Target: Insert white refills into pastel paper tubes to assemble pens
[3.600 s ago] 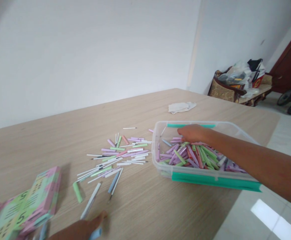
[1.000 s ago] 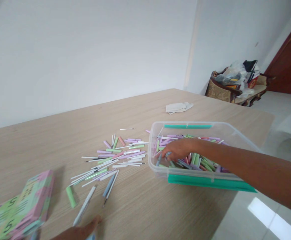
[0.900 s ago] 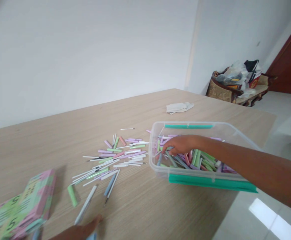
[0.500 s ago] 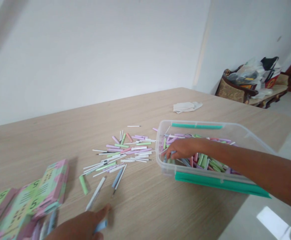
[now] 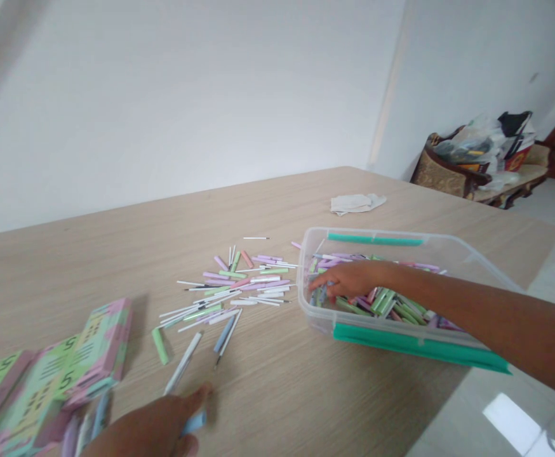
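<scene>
My left hand [image 5: 151, 425], at the bottom edge, is closed around a light-blue pen piece [image 5: 194, 423] whose end pokes out between the fingers. A white pen [image 5: 183, 363] lies on the table just beyond that hand. My right hand [image 5: 348, 279] reaches into a clear plastic box [image 5: 472, 257] with green clips. Its bent fingers are down among pen caps and barrels [image 5: 387, 303] in purple, green, red and blue. What those fingers hold is hidden. Between the hands, a loose pile of coloured pen pieces and thin white refills [image 5: 239, 289] is spread on the table.
Pink and green printed cartons [image 5: 94, 349] stand at the left, with several pens [image 5: 87, 422] beside them. A pale folded cloth [image 5: 357, 203] lies behind the box. A carved sofa [image 5: 449, 165] loaded with plastic bags stands beyond the table [image 5: 201, 219], whose right edge is near the box.
My right hand has shifted slightly left in the box, and the pen pieces under it have moved. My left hand has barely moved and still holds the blue piece.
</scene>
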A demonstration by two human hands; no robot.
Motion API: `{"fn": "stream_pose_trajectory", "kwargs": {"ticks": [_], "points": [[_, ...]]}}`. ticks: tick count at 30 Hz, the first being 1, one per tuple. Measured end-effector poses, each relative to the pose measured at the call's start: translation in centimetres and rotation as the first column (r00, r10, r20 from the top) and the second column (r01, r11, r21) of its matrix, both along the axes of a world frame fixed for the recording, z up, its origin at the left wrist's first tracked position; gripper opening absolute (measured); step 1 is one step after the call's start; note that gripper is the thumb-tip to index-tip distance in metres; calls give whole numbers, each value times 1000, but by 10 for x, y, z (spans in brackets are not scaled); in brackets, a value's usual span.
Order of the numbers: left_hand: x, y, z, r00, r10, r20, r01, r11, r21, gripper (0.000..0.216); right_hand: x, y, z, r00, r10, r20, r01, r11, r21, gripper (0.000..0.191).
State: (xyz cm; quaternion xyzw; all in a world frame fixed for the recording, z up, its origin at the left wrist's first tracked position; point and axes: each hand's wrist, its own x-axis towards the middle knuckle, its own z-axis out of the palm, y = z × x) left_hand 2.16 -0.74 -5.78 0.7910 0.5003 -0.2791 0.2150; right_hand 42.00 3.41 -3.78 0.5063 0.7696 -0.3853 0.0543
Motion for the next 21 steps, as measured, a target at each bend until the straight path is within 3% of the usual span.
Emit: {"fn": "stream_pose_trajectory", "kwargs": {"ticks": [6, 10, 12, 16, 21], "points": [[2, -2, 2, 1000, -4, -5, 3, 1000, -24, 60, 11, 10, -6, 997, -71, 10, 71, 997, -10, 52], [-1, -1, -3, 1000, -20, -17, 20, 1000, -11, 60, 3, 6, -10, 997, 66, -32, -65, 997, 35, 47], [0, 0, -3, 999, -30, -25, 30, 999, -12, 60, -3, 4, -11, 993, 116, 9, -115, 993, -33, 45], [-1, 2, -3, 999, -32, -38, 32, 999, -13, 59, -5, 5, -10, 992, 78, 95, -57, 977, -206, 36], [-12, 4, -14, 999, -37, 12, 37, 999, 23, 58, 6, 8, -9, 990, 89, 107, -76, 990, -120, 24]]}}
